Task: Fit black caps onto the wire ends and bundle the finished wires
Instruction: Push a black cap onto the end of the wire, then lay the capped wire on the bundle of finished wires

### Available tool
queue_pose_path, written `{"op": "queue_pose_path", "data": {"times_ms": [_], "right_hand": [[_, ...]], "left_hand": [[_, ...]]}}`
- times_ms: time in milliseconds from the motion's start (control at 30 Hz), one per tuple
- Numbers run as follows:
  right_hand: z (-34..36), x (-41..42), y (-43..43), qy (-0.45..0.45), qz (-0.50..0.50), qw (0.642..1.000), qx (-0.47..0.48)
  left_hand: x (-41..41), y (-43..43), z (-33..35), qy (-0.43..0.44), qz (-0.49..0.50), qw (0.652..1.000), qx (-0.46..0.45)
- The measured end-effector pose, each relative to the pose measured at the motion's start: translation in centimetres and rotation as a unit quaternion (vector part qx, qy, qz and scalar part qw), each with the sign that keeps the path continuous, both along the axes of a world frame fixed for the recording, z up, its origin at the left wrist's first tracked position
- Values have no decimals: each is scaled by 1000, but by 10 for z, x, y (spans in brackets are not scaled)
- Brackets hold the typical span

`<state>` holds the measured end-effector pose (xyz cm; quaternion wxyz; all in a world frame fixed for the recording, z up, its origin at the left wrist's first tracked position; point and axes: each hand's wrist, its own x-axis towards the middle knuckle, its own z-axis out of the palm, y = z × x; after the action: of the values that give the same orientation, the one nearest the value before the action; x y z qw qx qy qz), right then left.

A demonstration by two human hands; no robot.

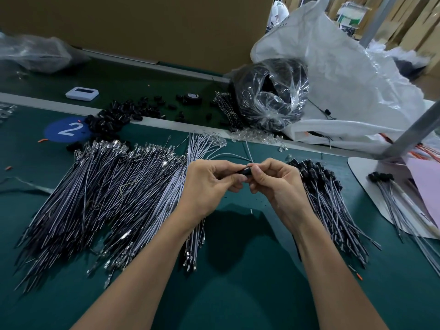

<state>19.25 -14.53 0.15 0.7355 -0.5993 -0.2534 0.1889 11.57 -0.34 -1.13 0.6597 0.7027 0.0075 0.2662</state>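
Both hands meet above the green table. My left hand (209, 184) and my right hand (273, 184) pinch a small black cap (245, 172) between their fingertips. A thin pale wire (228, 156) curves away from the cap toward the back. A broad heap of uncapped wires (107, 198) with metal ends lies to the left. To the right lies a fan of wires with black caps (326, 194) on their far ends. Loose black caps (119, 115) are piled at the back left.
A clear bag of black parts (271, 98) and a big white sack (345, 79) stand at the back right. Clear plastic pieces (257, 136) lie along the grey rail. A white device (82, 93), a blue "2" sticker (67, 129) and a tape roll (193, 97) are farther back. A capped bundle (392, 198) rests on paper.
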Motion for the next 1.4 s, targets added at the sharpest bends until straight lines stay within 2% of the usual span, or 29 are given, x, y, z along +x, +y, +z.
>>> {"op": "queue_pose_path", "data": {"times_ms": [267,367,467,567,633,733,833,900,1033,1133,1300,1333,1400], "right_hand": [[7,-12,8,-142,-86,983,-81],[22,-10,-2,-87,-107,989,-53],[48,-2,-36,5,-111,993,46],[69,8,-84,-7,-155,985,79],[81,14,-111,-57,-198,978,13],[86,25,-129,-145,-216,951,-165],[72,36,-124,-194,-211,874,-392],[63,34,-108,-236,-214,819,-478],[45,18,-57,-306,-192,816,-452],[30,7,-17,-299,-148,819,-467],[15,-29,34,-328,-55,843,-422],[11,-36,41,-328,-47,839,-432],[5,-46,49,-325,-30,807,-492]], "left_hand": [[0,-6,2,23,-8,1000,-12],[-3,-3,9,43,-20,998,-46],[-5,5,12,31,82,992,-88],[-5,17,11,4,251,957,-146],[-4,20,10,12,293,945,-144],[-2,16,7,53,271,960,-54],[-2,11,6,81,255,963,22],[-1,10,6,94,250,963,40],[-1,9,5,100,240,965,38],[1,12,3,96,254,962,30],[1,18,5,49,299,952,-47],[2,18,6,37,293,953,-68],[3,17,7,25,262,957,-124]]}}
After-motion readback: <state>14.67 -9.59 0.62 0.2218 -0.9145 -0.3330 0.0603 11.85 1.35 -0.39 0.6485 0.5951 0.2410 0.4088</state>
